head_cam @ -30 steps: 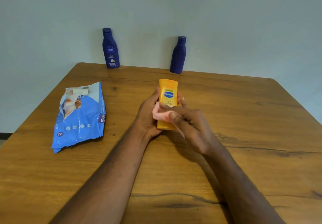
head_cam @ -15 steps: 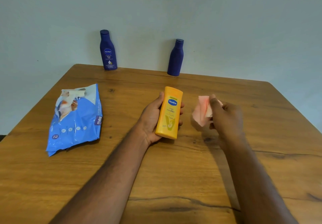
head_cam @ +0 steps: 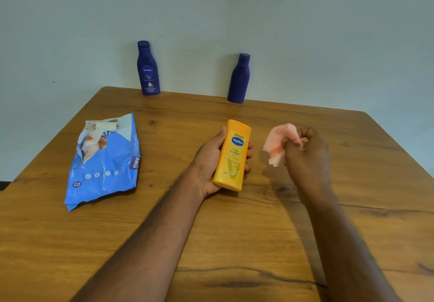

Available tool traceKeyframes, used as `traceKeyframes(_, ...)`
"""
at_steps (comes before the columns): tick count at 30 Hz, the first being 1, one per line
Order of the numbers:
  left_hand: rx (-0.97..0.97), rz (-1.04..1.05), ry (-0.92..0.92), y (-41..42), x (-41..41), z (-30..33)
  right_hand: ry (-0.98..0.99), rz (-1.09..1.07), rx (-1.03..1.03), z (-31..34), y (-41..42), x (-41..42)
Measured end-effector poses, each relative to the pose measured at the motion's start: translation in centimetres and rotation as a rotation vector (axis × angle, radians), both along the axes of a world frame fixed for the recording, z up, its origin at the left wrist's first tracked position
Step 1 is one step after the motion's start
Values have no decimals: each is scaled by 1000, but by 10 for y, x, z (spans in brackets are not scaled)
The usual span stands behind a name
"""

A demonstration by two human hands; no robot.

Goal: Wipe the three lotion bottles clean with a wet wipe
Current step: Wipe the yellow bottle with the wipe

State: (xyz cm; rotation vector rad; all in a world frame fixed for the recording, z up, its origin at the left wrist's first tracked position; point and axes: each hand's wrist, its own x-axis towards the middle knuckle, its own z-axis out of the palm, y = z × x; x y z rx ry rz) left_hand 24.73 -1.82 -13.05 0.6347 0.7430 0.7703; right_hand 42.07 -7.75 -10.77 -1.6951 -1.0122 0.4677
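My left hand (head_cam: 209, 163) grips a yellow Vaseline lotion bottle (head_cam: 232, 156) from behind, cap end away from me, tilted over the wooden table (head_cam: 234, 231). My right hand (head_cam: 307, 156) is to the bottle's right, apart from it, and holds a crumpled pink-stained wet wipe (head_cam: 279, 144). Two dark blue lotion bottles stand upright at the table's far edge by the wall: a Nivea bottle (head_cam: 148, 69) with its label facing me on the left, and a plain-sided blue bottle (head_cam: 239, 79) on the right.
A torn-open blue pack of wet wipes (head_cam: 105, 163) lies flat on the table to the left of my left hand. A pale wall rises directly behind the far edge.
My right hand lifted the wipe off the yellow bottle and moved right, clear of it. The bottle's front label now shows fully in my left hand.
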Motion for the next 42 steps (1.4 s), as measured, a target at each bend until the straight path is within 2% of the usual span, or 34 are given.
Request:
traceKeyframes(5, -18, -45, -48, -3, 6, -2, -408, 105, 159, -3, -4, -32)
traceKeyframes(8, -60, -78, -151, -7, 6, 1, -563, 321, 58, -8, -2, -56)
traceKeyframes(11, -89, -32, -229, -2, -1, 2, -632, 567, -7, -9, -1, -67)
traceKeyframes(15, -171, 77, -281, 13, -14, -1, -577, 888, 97, -14, -4, -60)
traceKeyframes(17, -161, 115, -257, 16, -17, -2, -553, 947, 113, -14, -5, -55)
traceKeyframes(19, -161, 101, -257, 13, -14, -1, -562, 905, 102, -14, -4, -51)
traceKeyframes(23, -55, -49, -222, 1, -2, 1, -594, 637, 16, -15, 5, -44)
traceKeyframes(25, -22, -74, -199, -4, 1, 2, -544, 531, 14, -13, 8, -43)
traceKeyframes(27, -14, -81, -187, -6, 0, 5, -500, 525, 33, -14, 8, -44)
traceKeyframes(32, -122, -23, -287, 4, -11, 6, -528, 835, 81, -14, 0, -53)
traceKeyframes(35, -140, 115, -242, 14, -20, 6, -526, 943, 151, -17, 0, -60)
traceKeyframes(37, -118, 223, -194, 18, -23, 4, -431, 963, 168, -17, -3, -58)
traceKeyframes(39, -85, 257, -172, 18, -22, 3, -101, 928, 165, -15, -9, -51)
traceKeyframes(41, -80, 255, -173, 17, -19, 4, 244, 736, 207, -12, -10, -48)
traceKeyframes(42, -70, 237, -159, 16, -18, 4, 348, 564, 223, -10, -10, -47)
